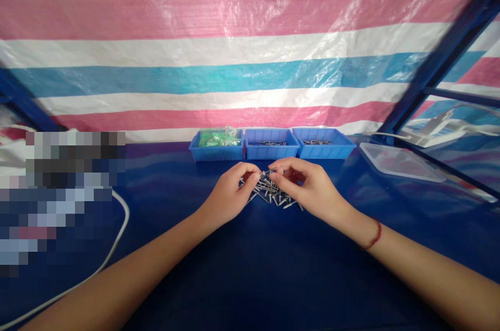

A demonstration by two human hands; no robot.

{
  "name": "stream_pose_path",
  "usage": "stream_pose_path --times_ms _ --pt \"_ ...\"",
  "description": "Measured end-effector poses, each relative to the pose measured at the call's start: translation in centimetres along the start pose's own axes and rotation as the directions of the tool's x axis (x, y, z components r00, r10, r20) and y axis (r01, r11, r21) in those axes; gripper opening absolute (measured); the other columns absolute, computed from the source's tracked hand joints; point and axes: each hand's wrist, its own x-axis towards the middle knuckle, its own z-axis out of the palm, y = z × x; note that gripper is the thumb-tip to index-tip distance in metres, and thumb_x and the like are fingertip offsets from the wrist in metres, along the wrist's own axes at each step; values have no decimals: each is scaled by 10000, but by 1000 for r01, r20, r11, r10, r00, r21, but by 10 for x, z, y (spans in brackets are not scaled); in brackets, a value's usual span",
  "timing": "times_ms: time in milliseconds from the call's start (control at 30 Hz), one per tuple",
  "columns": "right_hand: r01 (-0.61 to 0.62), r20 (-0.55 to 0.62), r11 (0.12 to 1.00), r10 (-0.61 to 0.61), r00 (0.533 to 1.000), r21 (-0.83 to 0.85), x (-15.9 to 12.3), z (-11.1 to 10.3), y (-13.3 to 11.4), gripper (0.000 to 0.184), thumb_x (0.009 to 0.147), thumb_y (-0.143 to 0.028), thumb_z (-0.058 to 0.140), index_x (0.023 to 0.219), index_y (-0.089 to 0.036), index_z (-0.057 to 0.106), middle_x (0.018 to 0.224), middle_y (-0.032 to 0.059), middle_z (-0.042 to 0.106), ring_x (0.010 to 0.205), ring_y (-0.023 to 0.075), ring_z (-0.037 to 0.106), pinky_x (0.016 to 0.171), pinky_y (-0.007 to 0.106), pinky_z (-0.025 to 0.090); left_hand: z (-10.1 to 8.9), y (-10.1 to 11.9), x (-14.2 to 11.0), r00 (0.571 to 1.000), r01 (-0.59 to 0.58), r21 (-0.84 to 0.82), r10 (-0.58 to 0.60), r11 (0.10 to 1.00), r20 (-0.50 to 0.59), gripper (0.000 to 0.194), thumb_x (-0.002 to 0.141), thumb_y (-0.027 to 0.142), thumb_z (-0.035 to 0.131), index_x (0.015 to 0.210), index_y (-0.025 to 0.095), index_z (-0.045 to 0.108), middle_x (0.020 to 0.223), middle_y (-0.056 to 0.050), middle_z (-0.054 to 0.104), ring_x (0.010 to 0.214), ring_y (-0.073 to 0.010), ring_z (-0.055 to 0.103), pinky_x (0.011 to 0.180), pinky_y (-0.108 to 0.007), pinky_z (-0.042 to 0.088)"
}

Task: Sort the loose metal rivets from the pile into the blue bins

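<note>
A loose pile of silver blind rivets [276, 196] lies on the dark blue tabletop [258, 279], partly behind my hands. Just above it, my left hand [230, 190] is closed in a pinch, thumb against index finger, on the end of a small silver rivet [264, 172]. From the other side my right hand [312, 181], a dark red string around its wrist, also pinches with thumb and fingertips at a thin metal piece that looks like a rivet. The fingertips of both hands nearly meet, and whether they hold one rivet or two is hard to see.
Three blue bins stand in a row behind the pile: the left bin [216, 154] holds green plastic packaging, the middle bin [271, 152] and right bin [328, 151] hold metal pieces. A clear plastic lid [400, 162] lies right. A white cable [124, 221] runs along the left.
</note>
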Motion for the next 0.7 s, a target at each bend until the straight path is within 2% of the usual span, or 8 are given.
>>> stream_pose_path --times_ms 167,333,500,700 --pt "71 -32 997 -71 997 0 -3 -2 -6 165 825 -307 592 850 -159 662 694 16 609 580 105 518 520 231 415 2 0 -2 1000 -19 -61 19 998 -1 164 904 260 450 873 171 584 792 4 591 719 -124 538 694 -238 422" --pt "85 -37 996 -85 996 18 -3 -2 -7 162 834 -301 586 832 -156 660 674 15 595 581 108 519 524 235 421 2 1 -3 999 -32 -72 31 997 -6 147 897 264 472 878 175 587 822 -4 606 749 -129 548 700 -237 428" --pt "110 -9 993 -110 994 30 -4 -1 -5 160 845 -293 570 853 -163 662 679 14 587 574 106 508 517 236 418 2 5 -4 998 -58 -102 58 993 -5 169 885 278 502 985 185 602 913 -19 641 807 -139 569 748 -244 445" --pt "120 2 993 -120 993 20 -5 -2 -6 158 844 -284 568 877 -163 665 684 16 594 563 103 503 507 234 410 4 7 -5 999 -31 -138 29 990 -17 160 874 291 526 937 181 624 893 -14 662 798 -136 590 761 -243 459"
